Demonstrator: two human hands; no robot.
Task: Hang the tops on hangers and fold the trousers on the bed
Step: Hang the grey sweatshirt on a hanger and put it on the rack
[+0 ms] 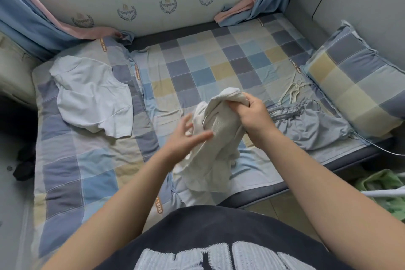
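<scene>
Right hand [252, 114]: fingers curled tight round a bunched upper fold of the cream garment [214, 160], holding it up over the bed [197, 61].
Left hand [186, 138]: fingers straight and spread, holding nothing; blurred, with its fingertips at the garment's left flank. I cannot tell if they touch.
Garment's place: between the two hands, hanging from the right hand's grip.
Long axis: runs from the right hand's grip down and back toward the person, with the lower edge trailing on the bed below both wrists.
Kind: crumpled knit with a ribbed band showing. I cannot tell whether it is a top or trousers.
Nearer free hand: the left, just beside the hanging part and lower than the right.
Next move, as I judge it: the left hand needs an edge below and to the left of the right hand's grip, so the cloth can be pulled open between them.
White top [92, 98]: lies loosely on the bed, well apart to the left of the left hand.
Grey trousers [306, 125]: rumpled on the bed just right of the right wrist, their drawstrings lying beyond it.
Hanger: none plainly in view.
</scene>
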